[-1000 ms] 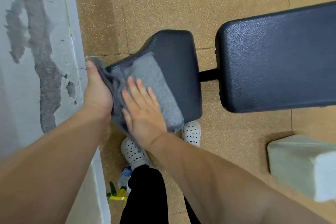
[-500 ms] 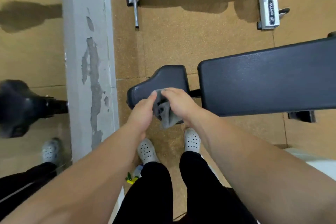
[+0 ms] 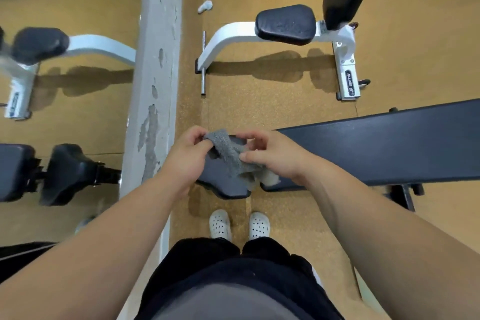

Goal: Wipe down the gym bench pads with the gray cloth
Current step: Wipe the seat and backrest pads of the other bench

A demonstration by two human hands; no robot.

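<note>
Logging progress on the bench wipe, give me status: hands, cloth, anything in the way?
Left hand and right hand both pinching the gray cloth, bunched above the small seat pad. Long bench pad bare to the right. Nothing blocking.

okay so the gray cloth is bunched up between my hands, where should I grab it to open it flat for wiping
Probably the free lower end of the gray cloth, drooping over the seat pad. The left hand already pinches the top corner; bring the right hand down from the right and take its grip there.
</note>
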